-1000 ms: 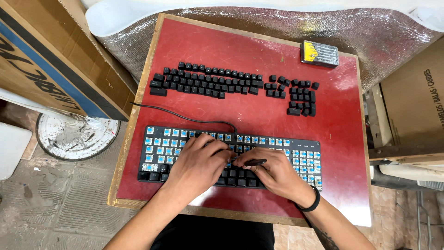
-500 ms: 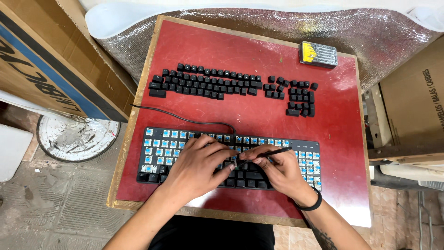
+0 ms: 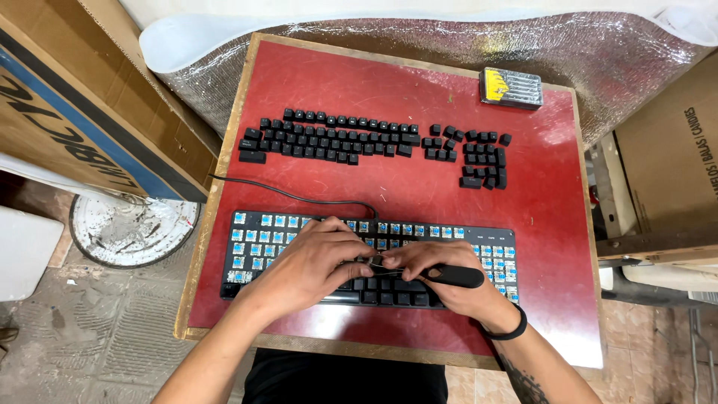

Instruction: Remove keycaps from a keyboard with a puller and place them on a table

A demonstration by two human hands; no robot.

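A black keyboard [image 3: 262, 247] with most keycaps off, showing blue switches, lies at the near edge of a red table [image 3: 374, 172]. Some black keycaps remain along its bottom rows. My left hand [image 3: 310, 265] rests on the middle of the keyboard, fingers pressed on a key near the centre. My right hand [image 3: 441, 277] grips a black-handled keycap puller [image 3: 449, 275] lying sideways, its wire tip meeting my left fingertips. Removed black keycaps [image 3: 336, 138] are laid out in keyboard order farther back.
A yellow and grey tool case [image 3: 511, 87] sits at the far right corner. The keyboard's black cable [image 3: 292, 196] runs off the left edge. Cardboard boxes [image 3: 82, 105] stand left and right [image 3: 666, 150]. Silver foil sheet [image 3: 419, 37] lies behind. A round white lid [image 3: 131, 228] lies on the floor.
My right hand has turned the puller from angled up to lying flat, handle pointing right. Both hands stay over the keyboard's middle bottom rows.
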